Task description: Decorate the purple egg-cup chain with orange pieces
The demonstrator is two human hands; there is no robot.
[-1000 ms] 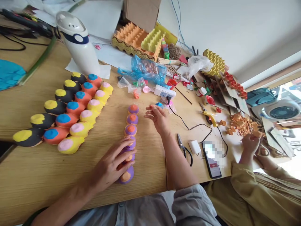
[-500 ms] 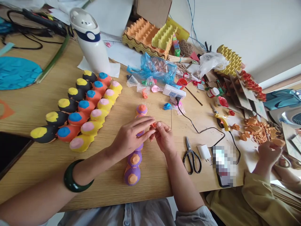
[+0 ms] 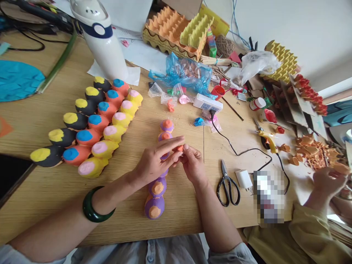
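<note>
A small lump of orange modelling clay [image 3: 179,148] is between my two hands. My left hand [image 3: 152,159], a dark green bangle on its wrist, has long, straight fingers whose tips and thumb meet around the lump. From the other side, my right hand [image 3: 194,163] pinches the same clay between bent fingers and thumb. Below them lies a row of purple egg-cup bumps [image 3: 154,207] topped with orange clay; my left hand covers its middle. Left of it stand rows of bumps in yellow with pink tops [image 3: 99,148], orange with blue tops [image 3: 84,136] and black with yellow tops [image 3: 62,136].
Scissors [image 3: 227,183], a white charger [image 3: 244,179] and a blurred phone [image 3: 268,198] lie right of my arm. Behind are a power strip [image 3: 207,103], blue plastic bag [image 3: 178,75], egg trays [image 3: 170,29] and white bottle-shaped object [image 3: 106,47]. A co-worker's hand [image 3: 328,181] works at far right.
The view has shifted slightly, so things at the right sit farther right. My hands stay together at the orange clay, which shows a little more between the fingertips.
</note>
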